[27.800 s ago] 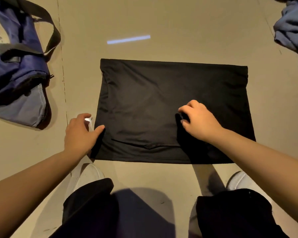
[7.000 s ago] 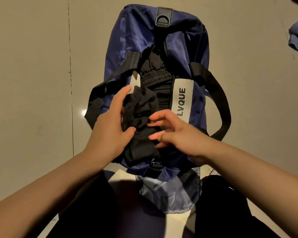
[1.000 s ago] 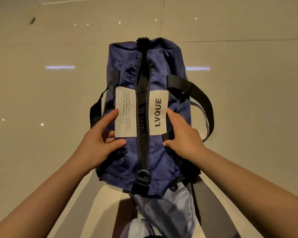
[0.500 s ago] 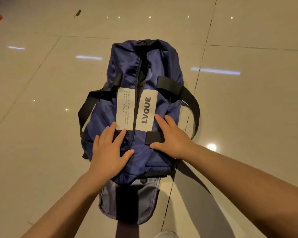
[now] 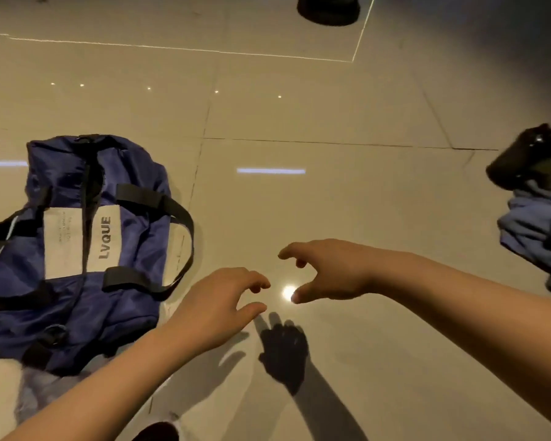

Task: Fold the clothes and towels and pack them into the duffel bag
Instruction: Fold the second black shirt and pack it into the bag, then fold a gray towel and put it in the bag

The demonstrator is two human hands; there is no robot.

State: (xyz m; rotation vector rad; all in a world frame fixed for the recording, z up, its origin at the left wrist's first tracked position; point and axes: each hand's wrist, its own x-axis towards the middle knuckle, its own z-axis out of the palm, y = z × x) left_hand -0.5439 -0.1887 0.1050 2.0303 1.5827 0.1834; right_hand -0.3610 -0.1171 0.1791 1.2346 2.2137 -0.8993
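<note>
A blue duffel bag (image 5: 77, 249) is lying on the shiny tile floor (image 5: 331, 122) at the left. Its black straps (image 5: 159, 202) are hanging over its sides, and a white patch with the letters LVQUE is showing on top. The left hand (image 5: 217, 307) and the right hand (image 5: 325, 272) are hanging in the air just right of the bag, near each other but not touching. Both are holding nothing, with fingers loosely bent. Their dark shadows are falling on the floor below. At the right edge, a pile of light blue cloth (image 5: 538, 237) is lying with a dark, blurry thing (image 5: 528, 160) just above it. Another dark thing (image 5: 328, 7) is sitting at the top edge.
</note>
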